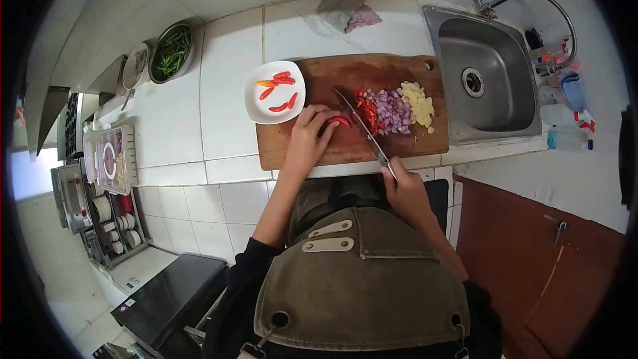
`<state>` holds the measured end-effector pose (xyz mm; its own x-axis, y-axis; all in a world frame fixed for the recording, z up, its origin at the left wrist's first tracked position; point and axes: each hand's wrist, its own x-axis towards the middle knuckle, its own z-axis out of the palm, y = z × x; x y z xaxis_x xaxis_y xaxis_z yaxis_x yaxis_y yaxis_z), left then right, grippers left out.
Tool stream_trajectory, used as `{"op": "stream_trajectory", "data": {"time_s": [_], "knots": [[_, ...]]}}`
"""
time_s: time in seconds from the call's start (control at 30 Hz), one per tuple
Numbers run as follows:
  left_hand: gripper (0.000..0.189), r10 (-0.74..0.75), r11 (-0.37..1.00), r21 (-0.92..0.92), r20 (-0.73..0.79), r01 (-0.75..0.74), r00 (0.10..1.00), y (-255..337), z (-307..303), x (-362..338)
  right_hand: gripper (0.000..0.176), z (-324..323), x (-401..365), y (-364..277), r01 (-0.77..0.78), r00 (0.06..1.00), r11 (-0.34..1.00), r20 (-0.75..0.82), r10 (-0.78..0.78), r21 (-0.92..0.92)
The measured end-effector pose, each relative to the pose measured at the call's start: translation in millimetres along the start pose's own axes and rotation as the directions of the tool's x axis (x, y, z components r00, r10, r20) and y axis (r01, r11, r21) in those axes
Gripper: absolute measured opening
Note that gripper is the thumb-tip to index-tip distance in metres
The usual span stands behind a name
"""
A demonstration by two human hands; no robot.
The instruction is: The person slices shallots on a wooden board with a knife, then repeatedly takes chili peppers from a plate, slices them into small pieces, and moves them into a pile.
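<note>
My left hand point(312, 134) presses a red chili point(340, 121) against the wooden cutting board point(286, 149), its fingers closed around the stem end. In my right hand point(401, 185) is the handle of a knife point(364, 128), whose blade slants up and left across the board, just right of the chili. Beyond the blade lie sliced red chilies point(367, 109), chopped shallots point(392, 112) and a pile of sliced garlic point(417, 103). A white square bowl point(250, 96) with several red and orange chilies overlaps the board's left edge.
The metal sink point(470, 46) adjoins the board on the right, with a faucet point(558, 1) and bottles point(561, 114) beyond it. Left along the counter stand a metal bowl of green chilies point(174, 53) and a lidded container point(113, 159). A plastic bag point(342, 8) hangs at the wall.
</note>
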<state>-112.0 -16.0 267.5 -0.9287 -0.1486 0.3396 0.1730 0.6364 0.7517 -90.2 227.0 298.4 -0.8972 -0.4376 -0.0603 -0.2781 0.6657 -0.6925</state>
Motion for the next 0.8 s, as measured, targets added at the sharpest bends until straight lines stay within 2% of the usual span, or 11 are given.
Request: {"op": "stream_trajectory", "data": {"time_s": [0.13, 0.23, 0.3, 0.43, 0.6, 0.73, 0.8], "knots": [[0.015, -0.064, 0.996, -0.052, 0.034, 0.066, 0.997, -4, 0, -5, 0.016, -3, -3, 1, 0.014, 1.000, 0.999, 0.000, -0.014, -0.036], [0.013, -0.039, 0.998, -0.051, 0.035, 0.041, 0.999, -7, 2, -3, 0.018, -9, -5, -7, -0.014, 0.999, 1.000, 0.040, 0.015, -0.024], [0.012, -0.028, 0.998, -0.062, 0.030, 0.030, 0.999, -7, 2, -3, 0.019, -10, -7, -8, -0.066, 0.991, 0.994, 0.109, 0.075, -0.084], [0.014, -0.001, 0.999, -0.044, 0.027, 0.002, 1.000, -8, 2, -1, 0.020, -6, -9, -6, -0.067, 0.989, 0.992, 0.127, 0.081, -0.109], [0.017, 0.017, 0.999, -0.048, 0.051, -0.015, 0.999, -11, 1, -1, 0.018, 0, -6, -7, -0.057, 0.991, 0.976, 0.107, 0.081, -0.211], [0.017, 0.005, 0.998, -0.062, 0.084, 0.000, 0.996, -9, -3, 0, 0.018, 17, 9, -11, -0.006, 0.999, 0.981, 0.052, 0.016, -0.193], [0.016, -0.074, 0.991, -0.106, 0.040, 0.078, 0.996, -10, -2, 1, 0.016, 22, 21, -19, 0.037, 0.999, 0.990, -0.012, -0.039, -0.133]]}}
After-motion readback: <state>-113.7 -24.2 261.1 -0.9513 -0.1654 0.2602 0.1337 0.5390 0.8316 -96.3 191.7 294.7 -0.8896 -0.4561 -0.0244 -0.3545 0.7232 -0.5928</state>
